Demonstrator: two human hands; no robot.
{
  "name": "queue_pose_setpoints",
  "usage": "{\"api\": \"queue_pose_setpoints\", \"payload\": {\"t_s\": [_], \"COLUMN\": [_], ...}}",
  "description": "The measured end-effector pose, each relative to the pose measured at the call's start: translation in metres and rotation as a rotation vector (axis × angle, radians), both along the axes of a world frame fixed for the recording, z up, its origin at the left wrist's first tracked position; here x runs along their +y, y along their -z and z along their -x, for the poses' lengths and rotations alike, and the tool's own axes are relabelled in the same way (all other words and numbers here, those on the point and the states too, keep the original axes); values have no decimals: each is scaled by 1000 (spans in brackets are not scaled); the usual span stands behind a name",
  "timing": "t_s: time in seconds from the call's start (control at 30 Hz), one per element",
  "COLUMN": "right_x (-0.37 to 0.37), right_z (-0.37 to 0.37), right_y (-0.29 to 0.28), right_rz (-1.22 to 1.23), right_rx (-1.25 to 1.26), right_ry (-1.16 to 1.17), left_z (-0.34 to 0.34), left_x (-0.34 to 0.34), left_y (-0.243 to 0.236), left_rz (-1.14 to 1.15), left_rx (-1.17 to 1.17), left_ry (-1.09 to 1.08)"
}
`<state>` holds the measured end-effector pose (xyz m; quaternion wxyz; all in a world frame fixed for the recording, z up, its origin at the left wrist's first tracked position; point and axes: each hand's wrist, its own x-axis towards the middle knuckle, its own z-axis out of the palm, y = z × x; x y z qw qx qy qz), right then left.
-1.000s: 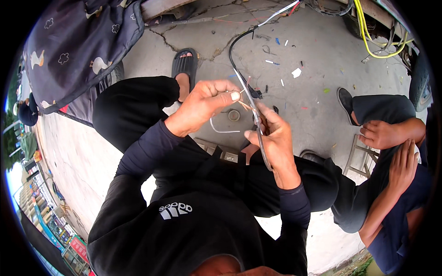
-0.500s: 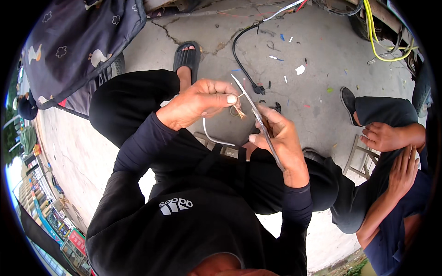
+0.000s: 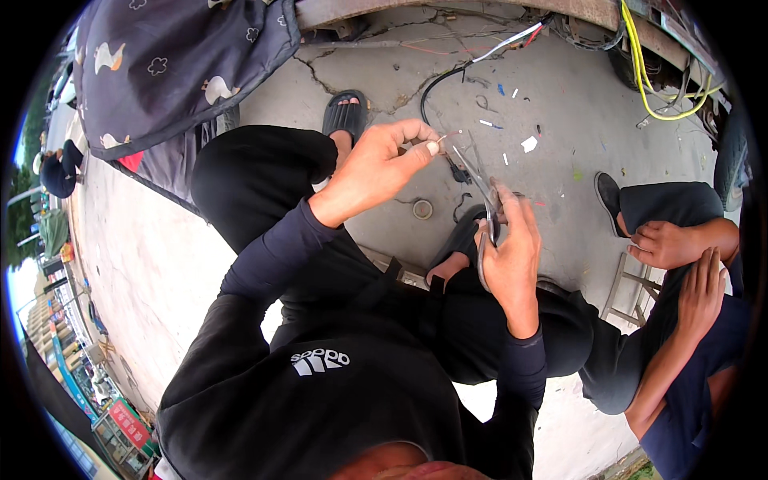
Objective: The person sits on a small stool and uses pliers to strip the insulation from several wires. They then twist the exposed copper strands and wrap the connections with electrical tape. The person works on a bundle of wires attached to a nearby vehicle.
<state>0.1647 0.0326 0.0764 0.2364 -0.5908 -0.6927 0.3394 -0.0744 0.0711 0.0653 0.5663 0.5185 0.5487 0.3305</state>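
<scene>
Between the thumb and fingertips of my left hand (image 3: 386, 166) is a thin wire (image 3: 450, 134), its short reddish end poking out to the right. My right hand (image 3: 512, 260) is wrapped round the handles of metal scissors (image 3: 478, 178). Their blades point up and left, the tips just short of the wire; motion blurs them, though they look slightly parted. On the ground beyond my hands lies a black cable (image 3: 427, 94) with a plug-like end (image 3: 459, 172), partly hidden behind the scissors. A roll of tape (image 3: 422, 210) rests below my left hand.
A person sits at the right, hands (image 3: 680, 256) together, beside a small stool (image 3: 626, 292). A dark duck-print cover (image 3: 184, 68) hangs at upper left. Yellow cable (image 3: 640, 72) dangles from a metal frame (image 3: 384, 10). Wire scraps (image 3: 529, 144) litter the concrete.
Both hands have moved apart, the left upward and the right downward. The scissors have drawn back from the wire. The bare copper strands and white cable near my left hand no longer show.
</scene>
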Motion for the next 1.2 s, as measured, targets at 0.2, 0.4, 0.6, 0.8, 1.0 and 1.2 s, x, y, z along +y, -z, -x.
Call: {"api": "queue_pose_setpoints", "payload": {"t_s": [0.2,0.4,0.6,0.8,1.0,1.2], "right_x": [2,7,12,18,36,93], "right_z": [9,17,10,9,3,-88], "right_y": [13,19,39,52,53,80], "right_rz": [-200,-183,-142,583,683,338], "right_rx": [-163,-244,-141,698,852,594], "right_ry": [-38,-46,-62,141,230,471], "left_z": [-5,-11,-13,-14,-20,-1], "left_x": [-5,0,9,26,37,28], "left_y": [-4,6,20,27,41,48], "left_rz": [-15,-33,-62,85,222,317], "left_rx": [113,102,62,-281,-402,-441], "left_ry": [11,3,55,74,75,-41]}}
